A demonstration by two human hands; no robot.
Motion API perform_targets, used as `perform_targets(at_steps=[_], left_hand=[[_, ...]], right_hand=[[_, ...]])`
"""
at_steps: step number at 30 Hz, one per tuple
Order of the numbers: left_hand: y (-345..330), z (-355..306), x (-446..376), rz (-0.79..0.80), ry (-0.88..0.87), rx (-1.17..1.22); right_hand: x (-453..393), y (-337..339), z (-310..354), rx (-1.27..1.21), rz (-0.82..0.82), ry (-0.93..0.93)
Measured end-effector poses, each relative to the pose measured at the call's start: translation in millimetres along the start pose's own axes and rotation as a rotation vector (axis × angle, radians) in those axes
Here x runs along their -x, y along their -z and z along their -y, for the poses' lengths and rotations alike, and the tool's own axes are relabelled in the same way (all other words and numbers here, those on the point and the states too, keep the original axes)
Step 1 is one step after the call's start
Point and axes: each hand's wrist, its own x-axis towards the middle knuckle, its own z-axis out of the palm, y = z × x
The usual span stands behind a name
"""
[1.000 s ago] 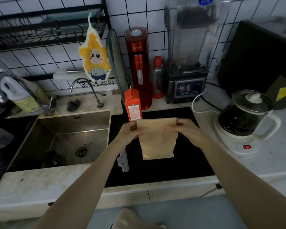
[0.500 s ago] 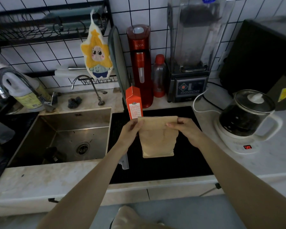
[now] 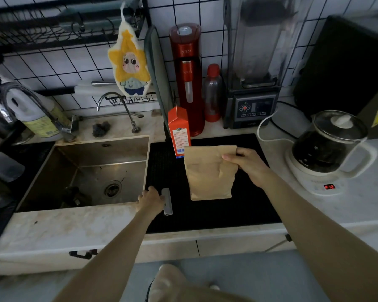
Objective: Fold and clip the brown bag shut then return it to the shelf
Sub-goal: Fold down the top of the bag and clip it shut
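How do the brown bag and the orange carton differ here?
The brown bag is plain paper, wider, its top folded over and pinched by the right hand; the orange carton is printed, narrower, gable-topped and untouched. Both stand upright on the black mat.

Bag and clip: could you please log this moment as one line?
right hand: holds folded bag | left hand: on clip | bag: unclipped

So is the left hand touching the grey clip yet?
Touching. In the head view, the left hand has its fingers on the left edge of the grey clip, which lies on the black mat.
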Motion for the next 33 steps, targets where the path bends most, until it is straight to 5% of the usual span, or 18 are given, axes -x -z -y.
perform_targets(at_steps=[11, 17, 20, 25, 33], left_hand=[[11.9, -5.7, 3.7, -0.021, 0.006, 0.151], [47.2, -16.4, 1.2, -0.171, -0.142, 0.765], [70.3, -32.4, 6.0, -0.125, -0.183, 1.125], [100.6, -50.5, 13.9, -0.094, -0.384, 1.367], [129.8, -71.1, 24.3, -0.159, -0.516, 1.364]], right_hand=[[2.9, -2.2, -1.8, -0.045, -0.011, -0.012], [3.0, -3.4, -2.0, -0.051, -0.016, -0.019], [2.5, -3.3, -2.3, -0.059, -0.028, -0.024], [3.0, -3.4, -2.6, -0.063, -0.021, -0.018], [2.0, -3.4, -3.6, -0.065, -0.013, -0.015]])
